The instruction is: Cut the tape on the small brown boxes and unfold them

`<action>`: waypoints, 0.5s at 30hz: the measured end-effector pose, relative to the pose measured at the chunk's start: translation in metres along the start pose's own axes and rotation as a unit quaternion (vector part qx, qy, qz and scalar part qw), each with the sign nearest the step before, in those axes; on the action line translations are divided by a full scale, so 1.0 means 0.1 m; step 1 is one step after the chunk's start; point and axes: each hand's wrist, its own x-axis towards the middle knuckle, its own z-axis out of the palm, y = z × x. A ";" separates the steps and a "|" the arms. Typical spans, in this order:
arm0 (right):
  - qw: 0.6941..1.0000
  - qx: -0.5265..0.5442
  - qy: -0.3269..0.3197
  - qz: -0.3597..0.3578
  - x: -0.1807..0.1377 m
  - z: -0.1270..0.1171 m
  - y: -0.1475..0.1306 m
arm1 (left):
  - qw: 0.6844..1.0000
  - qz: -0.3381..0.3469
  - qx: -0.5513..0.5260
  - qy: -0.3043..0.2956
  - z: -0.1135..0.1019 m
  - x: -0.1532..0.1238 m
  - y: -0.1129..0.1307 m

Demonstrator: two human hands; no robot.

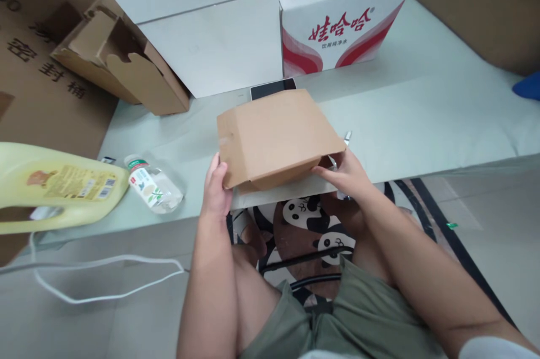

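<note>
A brown cardboard box [280,137] is held between both hands over the front edge of the table. My left hand [217,187] grips its left front corner, the fingers partly behind the cardboard. At the right front corner my right hand [343,173] holds the box, with its thumb near the front opening and the other fingers mostly hidden. Just behind the box lies a flat dark-screened device [273,88], partly covered by it. A small shiny metal piece [348,137] shows beside the right hand; its kind cannot be made out.
A plastic bottle [154,184] lies at the left, beside a large yellow jug [63,187]. Folded cardboard boxes [139,75] stand behind them. White cartons [215,44] and a red-and-white carton [341,27] line the back of the table [442,106]. A white cable [105,262] hangs below.
</note>
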 end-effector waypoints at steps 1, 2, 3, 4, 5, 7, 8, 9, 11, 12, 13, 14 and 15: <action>0.999 -0.011 0.029 -0.004 0.01 0.00 -0.01 | 1.000 -0.001 0.011 0.020 0.01 0.01 -0.01; 0.998 -0.028 0.058 -0.004 0.01 0.00 -0.03 | 0.999 -0.002 0.022 0.036 0.02 0.01 -0.01; 0.996 -0.046 0.080 0.001 0.02 0.01 -0.05 | 0.998 0.002 0.036 0.049 0.03 0.01 -0.01; 0.993 -0.063 0.098 0.007 0.01 0.01 -0.07 | 0.997 0.013 0.051 0.061 0.04 0.01 -0.01; 0.991 -0.077 0.108 0.011 0.01 0.01 -0.09 | 0.994 0.027 0.067 0.076 0.05 0.01 -0.01; 0.990 -0.084 0.111 0.006 -0.01 0.02 -0.12 | 0.988 0.052 0.100 0.108 0.05 0.01 -0.01; 0.991 -0.074 0.109 -0.004 -0.02 0.02 -0.13 | 0.984 0.055 0.115 0.125 0.05 0.01 -0.01; 0.993 -0.055 0.107 -0.015 -0.02 0.03 -0.12 | 0.981 0.051 0.124 0.138 0.05 0.01 -0.01; 0.994 0.007 0.110 -0.024 -0.02 0.04 -0.09 | 0.981 0.040 0.116 0.151 0.03 0.02 -0.01; 0.992 0.042 0.117 -0.018 -0.01 0.04 -0.07 | 0.983 0.040 0.095 0.149 0.03 0.02 -0.01; 0.989 0.074 0.126 -0.008 0.00 0.05 -0.05 | 0.986 0.044 0.068 0.146 0.02 0.03 -0.02; 0.985 0.101 0.140 0.004 0.01 0.05 -0.02 | 0.988 0.050 0.045 0.140 0.00 0.04 -0.02; 0.980 0.124 0.157 0.013 0.02 0.05 -0.01 | 0.989 0.058 0.035 0.133 -0.01 0.06 -0.03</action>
